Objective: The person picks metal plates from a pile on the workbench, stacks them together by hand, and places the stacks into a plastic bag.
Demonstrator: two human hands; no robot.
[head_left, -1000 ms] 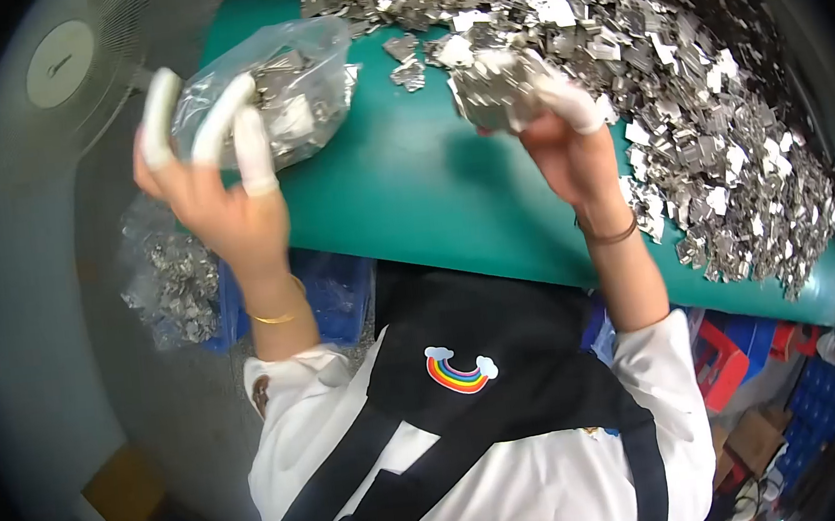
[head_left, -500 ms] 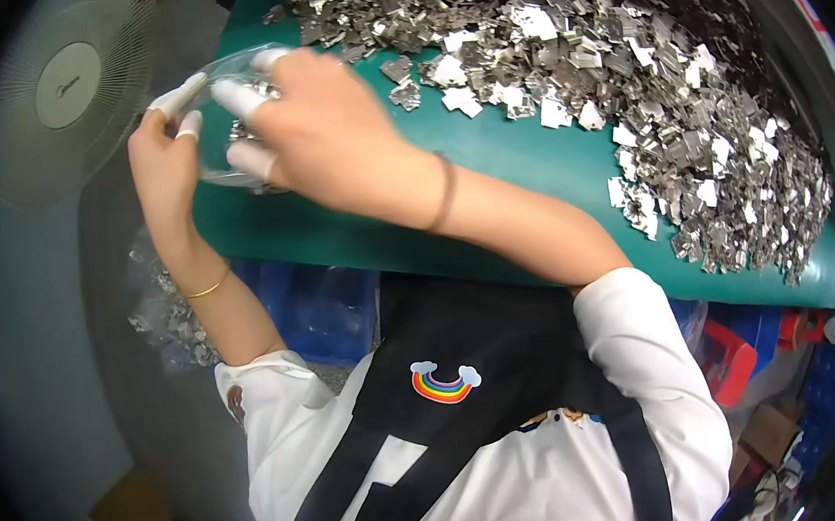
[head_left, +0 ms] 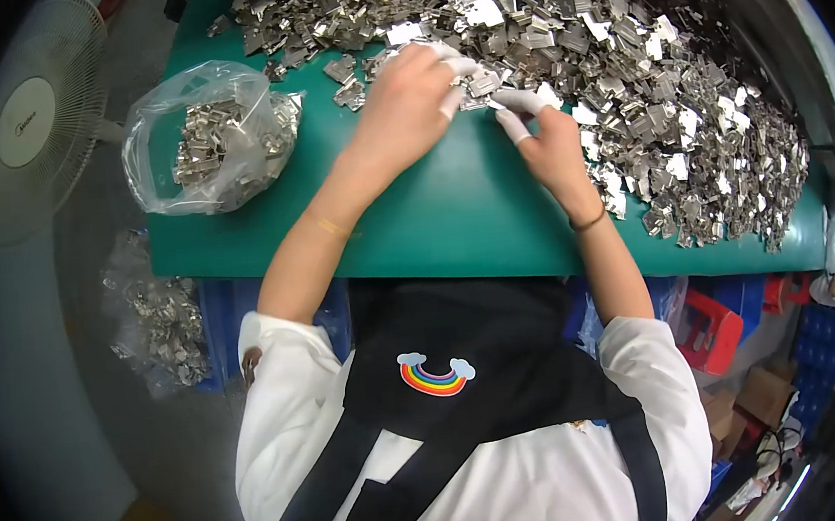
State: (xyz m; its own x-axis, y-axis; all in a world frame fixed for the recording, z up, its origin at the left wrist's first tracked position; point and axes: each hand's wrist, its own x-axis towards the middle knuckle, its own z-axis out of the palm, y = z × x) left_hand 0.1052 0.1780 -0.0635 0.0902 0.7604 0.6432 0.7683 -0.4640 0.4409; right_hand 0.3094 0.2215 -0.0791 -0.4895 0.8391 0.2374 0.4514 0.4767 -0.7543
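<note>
White finger covers are on several of my fingertips. At the near edge of a heap of small silvery stamped metal pieces [head_left: 567, 35], my left hand [head_left: 410, 100] curls its fingers around a metal piece [head_left: 484, 84]. From the other side my right hand [head_left: 548, 132] meets it, thumb and forefinger pinched close together at the piece's edge. Exactly how each fingertip grips it is hard to make out. Off to the left stands a clear plastic bag [head_left: 148, 151], its mouth gaping, with many similar metal pieces [head_left: 215, 144] inside; neither hand touches it.
Beneath everything is a green table mat [head_left: 415, 231]. A fan [head_left: 27, 122] stands beyond its left edge. Below the table's left side sits another bag of metal parts [head_left: 168, 330]. Red bins [head_left: 711, 333] are at lower right.
Both hands have let go of the plastic bag and moved right to the heap, uncrossing on the way. The bag now rests on the mat, and the view has shifted slightly.
</note>
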